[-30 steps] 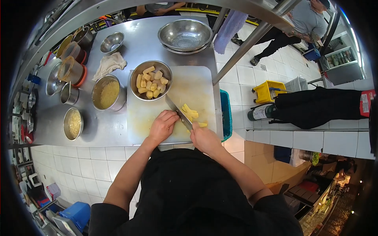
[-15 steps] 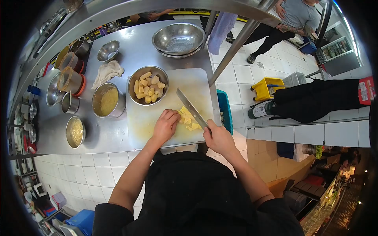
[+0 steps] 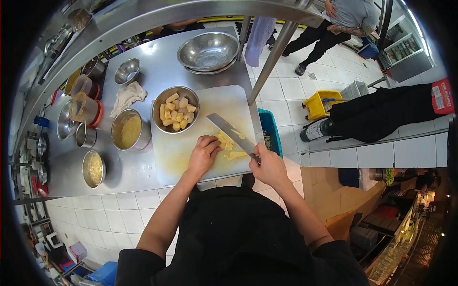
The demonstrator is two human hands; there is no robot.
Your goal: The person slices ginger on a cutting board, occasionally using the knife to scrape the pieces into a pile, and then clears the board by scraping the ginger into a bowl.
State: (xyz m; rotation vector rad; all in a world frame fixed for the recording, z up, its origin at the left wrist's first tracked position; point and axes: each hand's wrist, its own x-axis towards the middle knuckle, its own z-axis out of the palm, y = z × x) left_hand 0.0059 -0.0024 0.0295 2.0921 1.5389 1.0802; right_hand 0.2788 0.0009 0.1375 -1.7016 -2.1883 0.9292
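On the white cutting board [image 3: 171,164] lie pale yellow slices [image 3: 234,155], some beneath and beside the knife [image 3: 231,133]. My right hand [image 3: 268,164] is closed round the knife's handle, its wide blade pointing up and to the left. My left hand [image 3: 204,153] has its fingers curled on the yellow pieces [image 3: 224,141] just left of the blade. Behind it on the board stands a steel bowl [image 3: 156,114] of peeled yellow chunks [image 3: 177,113].
Left of the board are a pot [image 3: 114,128] of yellow shreds, a smaller bowl [image 3: 86,172] and a white cloth [image 3: 128,97]. Large bowls [image 3: 208,51] stand behind. A teal bin [image 3: 272,128] adjoins the table's right edge. A person [image 3: 329,33] stands beyond.
The knife has tilted further left and now lies lower over the slices. Some slices have spread apart. The whole view has shifted slightly.
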